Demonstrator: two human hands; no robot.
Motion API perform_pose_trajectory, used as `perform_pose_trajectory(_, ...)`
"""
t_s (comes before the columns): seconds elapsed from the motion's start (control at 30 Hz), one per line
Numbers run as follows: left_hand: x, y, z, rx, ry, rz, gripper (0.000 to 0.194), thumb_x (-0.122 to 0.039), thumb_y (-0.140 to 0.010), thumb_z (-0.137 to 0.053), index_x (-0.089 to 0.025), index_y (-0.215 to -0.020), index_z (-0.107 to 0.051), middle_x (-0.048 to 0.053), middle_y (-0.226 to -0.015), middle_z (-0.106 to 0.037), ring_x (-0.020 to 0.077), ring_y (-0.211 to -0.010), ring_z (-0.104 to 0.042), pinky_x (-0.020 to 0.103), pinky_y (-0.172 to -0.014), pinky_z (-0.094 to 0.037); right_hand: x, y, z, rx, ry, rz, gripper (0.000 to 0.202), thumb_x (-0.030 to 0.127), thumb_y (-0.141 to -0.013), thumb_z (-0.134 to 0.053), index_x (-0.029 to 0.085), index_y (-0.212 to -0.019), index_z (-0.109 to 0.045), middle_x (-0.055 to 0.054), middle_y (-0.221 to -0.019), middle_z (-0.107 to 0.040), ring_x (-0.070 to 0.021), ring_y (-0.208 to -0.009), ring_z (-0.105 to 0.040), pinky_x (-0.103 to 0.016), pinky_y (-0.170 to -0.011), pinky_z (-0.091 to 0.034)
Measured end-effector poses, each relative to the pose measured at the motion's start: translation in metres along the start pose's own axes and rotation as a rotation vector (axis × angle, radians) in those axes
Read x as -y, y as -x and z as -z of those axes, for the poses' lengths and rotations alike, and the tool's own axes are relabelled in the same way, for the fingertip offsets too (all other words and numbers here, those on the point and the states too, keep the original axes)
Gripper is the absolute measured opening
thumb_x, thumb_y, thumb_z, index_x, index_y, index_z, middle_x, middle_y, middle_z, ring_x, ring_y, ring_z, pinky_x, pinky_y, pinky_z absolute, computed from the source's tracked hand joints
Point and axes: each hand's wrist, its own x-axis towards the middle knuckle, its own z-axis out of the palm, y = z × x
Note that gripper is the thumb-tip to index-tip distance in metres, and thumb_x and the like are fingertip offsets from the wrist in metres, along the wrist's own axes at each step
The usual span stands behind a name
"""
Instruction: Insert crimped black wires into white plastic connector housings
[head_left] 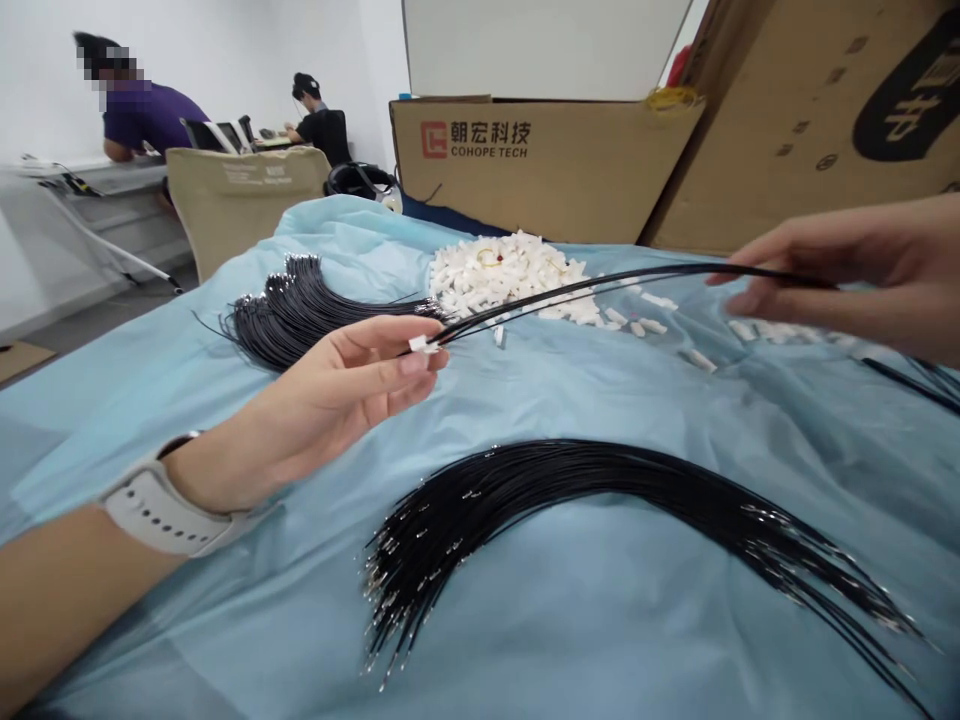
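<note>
The left hand point(352, 390) pinches a small white connector point(424, 345) between thumb and fingertips, and the right hand point(847, 280), its thumb and fingers closed lightly around the black wires point(600, 282) that run from that connector, holds them up toward the right edge of the blue cloth point(675, 600). Below them, along the cloth's near edge, lies a large curved wire bundle point(570, 475) with metal tips, while a second bundle point(292, 315) lies toward the far left corner, near the heap of white housings point(502, 275) at the far edge, before a cardboard box point(540, 180).
</note>
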Motion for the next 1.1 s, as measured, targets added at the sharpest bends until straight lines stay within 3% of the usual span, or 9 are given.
perform_pose_trajectory(0.1, 0.005, -0.003, -0.002, 0.042, -0.378, -0.037, 0.013, -0.019, -0.075, -0.077, -0.026, -0.086, -0.079, 0.001, -0.103, -0.071, 0.0122, -0.089, -0.065, 0.018, -0.077, -0.053, 0.017, -0.009, 0.001, 0.059, 0.312, 0.178, 0.100, 0.094, -0.057, -0.046, 0.025, -0.126, -0.061, -0.015, -0.114, -0.062, -0.0399, -0.094, -0.062, -0.047, -0.060, -0.044)
perform_pose_trajectory(0.17, 0.008, -0.003, -0.006, 0.095, -0.556, -0.024, 0.012, -0.017, -0.072, -0.077, -0.024, -0.081, -0.079, 0.003, -0.107, -0.069, 0.0136, -0.086, -0.065, 0.020, -0.074, -0.053, 0.053, -0.008, -0.008, 0.140, 0.164, 0.214, 0.070, 0.072, -0.083, -0.052, 0.026, -0.136, -0.050, -0.013, -0.129, -0.056, -0.0303, -0.103, -0.061, -0.042, -0.073, -0.049)
perform_pose_trajectory(0.2, 0.009, -0.003, -0.007, 0.134, -0.590, -0.007, 0.014, -0.015, -0.070, -0.077, -0.023, -0.081, -0.080, 0.004, -0.107, -0.069, 0.0147, -0.086, -0.066, 0.022, -0.075, -0.053, 0.076, -0.005, -0.015, 0.111, 0.038, 0.249, 0.048, 0.056, -0.090, -0.055, 0.025, -0.126, -0.056, -0.010, -0.123, -0.059, -0.0240, -0.100, -0.062, -0.036, -0.074, -0.051)
perform_pose_trajectory(0.27, 0.012, 0.000, -0.009, 0.209, -0.571, 0.019, 0.018, -0.015, -0.067, -0.077, -0.023, -0.083, -0.079, 0.005, -0.109, -0.069, 0.0172, -0.088, -0.067, 0.026, -0.078, -0.054, 0.122, 0.003, -0.032, 0.149, -0.181, 0.375, 0.021, 0.032, -0.094, -0.055, 0.018, -0.107, -0.063, -0.010, -0.109, -0.064, -0.0192, -0.090, -0.063, -0.031, -0.070, -0.052)
perform_pose_trajectory(0.4, 0.015, 0.005, -0.011, 0.193, -0.423, 0.123, 0.017, -0.025, -0.073, -0.078, -0.022, -0.090, -0.075, 0.005, -0.102, -0.072, 0.0183, -0.095, -0.067, 0.028, -0.084, -0.054, 0.178, 0.028, -0.067, 0.077, -0.025, 0.467, 0.020, 0.007, -0.087, -0.050, 0.011, -0.093, -0.069, -0.011, -0.088, -0.068, -0.0232, -0.076, -0.061, -0.037, -0.065, -0.048)
perform_pose_trajectory(0.53, 0.016, 0.005, -0.010, 0.145, -0.450, 0.142, 0.019, -0.023, -0.075, -0.077, -0.020, -0.093, -0.069, 0.001, -0.088, -0.071, 0.0143, -0.085, -0.067, 0.024, -0.078, -0.055, 0.185, 0.041, -0.079, 0.020, -0.072, 0.456, 0.032, 0.001, -0.086, -0.042, 0.012, -0.088, -0.072, -0.010, -0.083, -0.069, -0.0223, -0.073, -0.060, -0.037, -0.066, -0.047)
perform_pose_trajectory(0.7, 0.019, 0.006, -0.012, 0.241, -0.678, -0.001, 0.016, -0.025, -0.079, -0.071, -0.018, -0.093, -0.068, 0.002, -0.094, -0.071, 0.0158, -0.088, -0.066, 0.027, -0.082, -0.054, 0.180, 0.038, -0.074, 0.022, -0.252, 0.341, 0.035, 0.002, -0.092, -0.039, 0.015, -0.085, -0.072, -0.008, -0.085, -0.068, -0.0193, -0.081, -0.061, -0.033, -0.070, -0.049)
perform_pose_trajectory(0.83, 0.020, 0.008, -0.015, 0.263, -0.677, 0.053, 0.008, -0.024, -0.085, -0.065, -0.017, -0.088, -0.067, -0.001, -0.082, -0.070, 0.0124, -0.077, -0.065, 0.021, -0.070, -0.052, 0.181, 0.038, -0.071, 0.000, -0.358, 0.345, 0.030, -0.002, -0.086, -0.043, 0.010, -0.084, -0.069, -0.010, -0.087, -0.068, -0.0194, -0.084, -0.061, -0.031, -0.074, -0.051)
perform_pose_trajectory(1.1, 0.021, 0.008, -0.016, 0.247, -0.536, 0.163, 0.015, -0.031, -0.082, -0.070, -0.018, -0.089, -0.067, -0.002, -0.081, -0.069, 0.0104, -0.076, -0.062, 0.019, -0.069, -0.049, 0.168, 0.031, -0.079, -0.118, -0.368, 0.064, 0.016, 0.006, -0.087, -0.049, 0.017, -0.091, -0.060, 0.004, -0.066, -0.056, -0.0076, -0.054, -0.049, -0.020, -0.050, -0.040)
